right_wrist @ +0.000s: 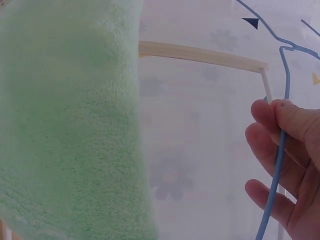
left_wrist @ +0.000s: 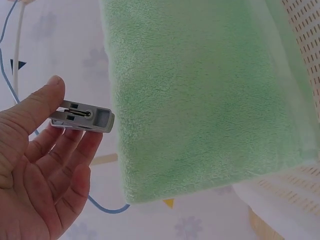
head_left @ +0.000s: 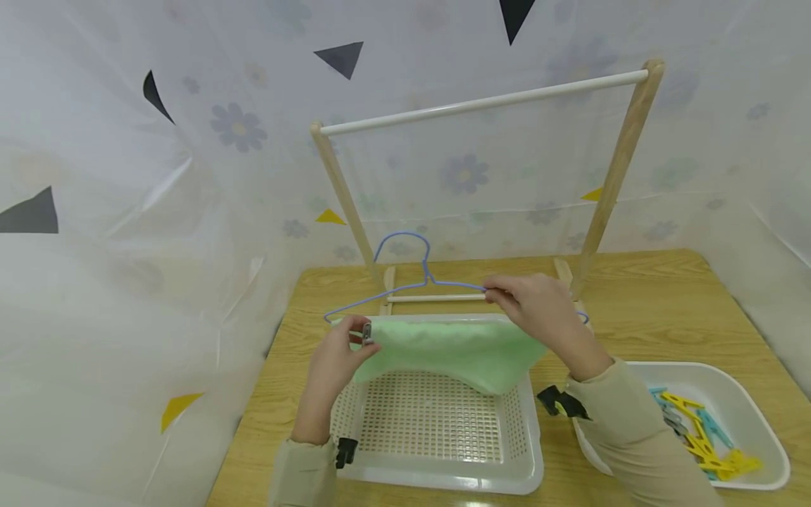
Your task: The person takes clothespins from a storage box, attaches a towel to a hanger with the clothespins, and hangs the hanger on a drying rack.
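Observation:
A light green towel point(head_left: 443, 348) hangs along the lower bar of a blue wire hanger point(head_left: 398, 288), its lower edge over the basket. My right hand point(head_left: 538, 306) pinches the hanger's right shoulder between thumb and fingers, as the right wrist view shows on the blue wire point(right_wrist: 281, 150). In my left hand point(head_left: 338, 359) is a grey clothespin point(left_wrist: 85, 117), held between thumb and fingers beside the towel's left edge. The left wrist view shows the clothespin's end close to the towel point(left_wrist: 200, 100); whether they touch I cannot tell.
Below the towel stands a white plastic basket point(head_left: 532, 465). To the right, a white tray point(head_left: 754, 415) holds yellow, blue and grey clothespins point(head_left: 703, 440). Behind the hands rises a wooden rack with a white top rail point(head_left: 488, 103). Patterned plastic sheeting surrounds the wooden table point(head_left: 665, 310).

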Action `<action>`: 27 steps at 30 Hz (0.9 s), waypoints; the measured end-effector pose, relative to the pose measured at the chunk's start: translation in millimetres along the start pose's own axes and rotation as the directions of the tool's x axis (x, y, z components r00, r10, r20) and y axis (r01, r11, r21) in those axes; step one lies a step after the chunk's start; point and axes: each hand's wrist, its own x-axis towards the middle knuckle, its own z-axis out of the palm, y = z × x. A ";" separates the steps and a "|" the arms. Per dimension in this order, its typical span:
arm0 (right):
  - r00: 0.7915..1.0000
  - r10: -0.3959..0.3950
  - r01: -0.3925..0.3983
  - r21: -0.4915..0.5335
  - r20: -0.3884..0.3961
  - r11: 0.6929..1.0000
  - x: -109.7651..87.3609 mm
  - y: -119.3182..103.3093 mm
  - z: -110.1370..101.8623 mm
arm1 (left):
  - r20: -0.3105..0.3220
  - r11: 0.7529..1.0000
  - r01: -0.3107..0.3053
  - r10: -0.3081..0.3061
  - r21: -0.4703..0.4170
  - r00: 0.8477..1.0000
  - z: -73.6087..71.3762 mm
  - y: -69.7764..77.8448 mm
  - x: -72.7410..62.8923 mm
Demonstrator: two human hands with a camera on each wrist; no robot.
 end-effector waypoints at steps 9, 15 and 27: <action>1.000 -0.002 0.003 0.029 -0.015 1.000 -1.1 1.3 -4.3 | -0.022 1.000 -0.014 0.014 -0.005 1.000 -1.4 -2.1 1.0; 0.998 -0.019 0.021 0.048 -0.054 0.999 -2.7 2.5 -5.6 | -0.024 1.000 0.005 -0.005 -0.008 1.000 -3.3 -2.9 1.2; 0.992 -0.025 0.023 -0.012 -0.127 1.000 -5.3 4.4 -11.4 | -0.051 1.000 -0.004 0.003 -0.026 0.999 -4.5 -6.8 4.4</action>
